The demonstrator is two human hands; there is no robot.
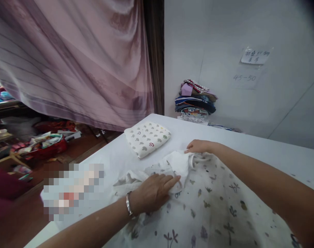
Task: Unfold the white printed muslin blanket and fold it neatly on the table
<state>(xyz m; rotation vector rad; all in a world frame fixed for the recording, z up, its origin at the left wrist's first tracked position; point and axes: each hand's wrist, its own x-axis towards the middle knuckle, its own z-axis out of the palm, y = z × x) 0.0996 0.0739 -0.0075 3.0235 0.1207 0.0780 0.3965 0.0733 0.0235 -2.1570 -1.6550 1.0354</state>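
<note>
A thin white cloth (pixel 198 213) printed with small plants and mushrooms spreads over the near part of the table, with bunched folds and a bound, hem-like edge along its far side. My left hand (pixel 155 191), a silver bracelet at its wrist, lies on the cloth with its fingers stretched to the right, beside a plain white patch. Farther off, my right hand (pixel 198 146) has its fingers closed at the cloth's far edge; its grip is partly hidden. Beyond the left hand rests a folded white cloth (pixel 148 137) with grey, red and green prints.
The white table (pixel 115 151) narrows to a far corner. A stack of folded fabrics (pixel 195 101) stands against the wall behind it. A pink curtain (pixel 95 62) hangs at left, above a red container of cloths (pixel 45 146). A pixelated patch covers something at the table's left edge.
</note>
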